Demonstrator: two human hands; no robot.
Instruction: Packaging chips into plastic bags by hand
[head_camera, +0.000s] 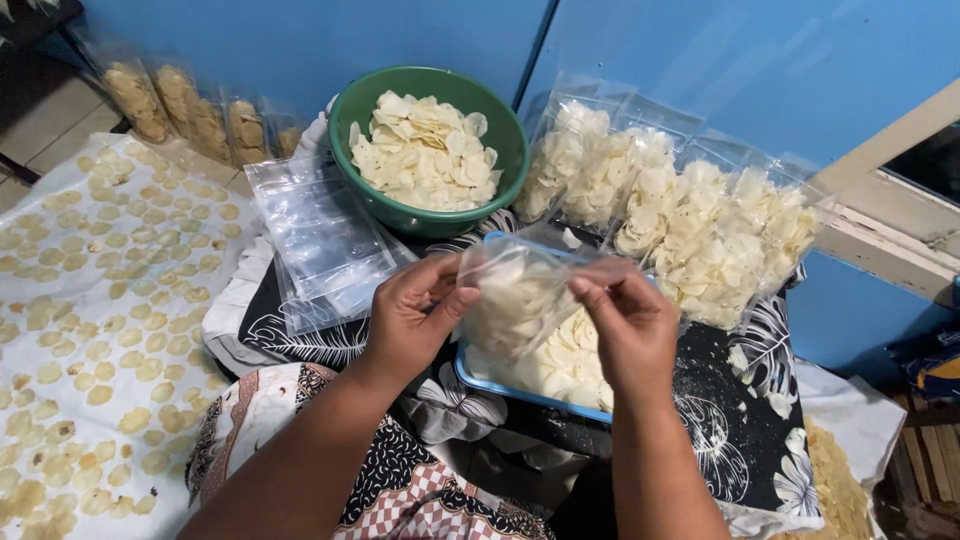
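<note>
Both hands (520, 320) pinch chip bag (515, 300).

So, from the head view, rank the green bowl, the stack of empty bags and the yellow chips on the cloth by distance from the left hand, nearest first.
1. Empty bags, just up-left of the left hand.
2. Green bowl, above it.
3. Yellow chips, far left.

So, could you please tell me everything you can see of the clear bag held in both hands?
The clear bag is a small pouch of thin, see-through plastic, partly filled with pale, cream-coloured chips. It is held above the blue tray of loose chips. The left hand pinches its left top edge and the right hand its right top edge, stretching the mouth between them. Whether the mouth is sealed cannot be told. It hangs roughly upright, its lower part bulging with chips.
</note>
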